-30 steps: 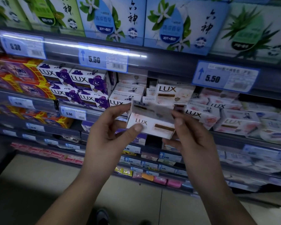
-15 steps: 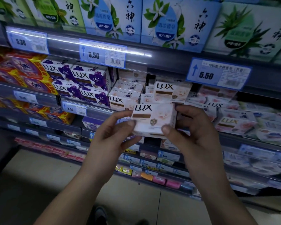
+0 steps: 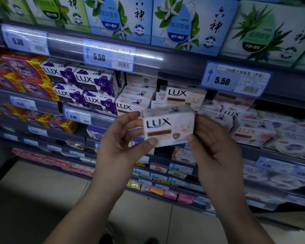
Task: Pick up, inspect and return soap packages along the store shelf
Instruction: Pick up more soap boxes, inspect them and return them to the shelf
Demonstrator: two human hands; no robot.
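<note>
White LUX box (image 3: 168,128), ends in grip of left hand (image 3: 120,143), right hand (image 3: 213,148), purple LUX boxes (image 3: 95,83) behind, seemingly pink boxes (image 3: 250,134) right

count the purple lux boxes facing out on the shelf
4, in a two-by-two stack: upper left purple box, upper right purple box, lower left purple box, lower right purple box. More may be hidden behind them.

Glossy white cardboard soap box (image 3: 168,126); glossy clear plastic price strip (image 3: 102,55); smooth floor tiles (image 3: 42,191)
</note>
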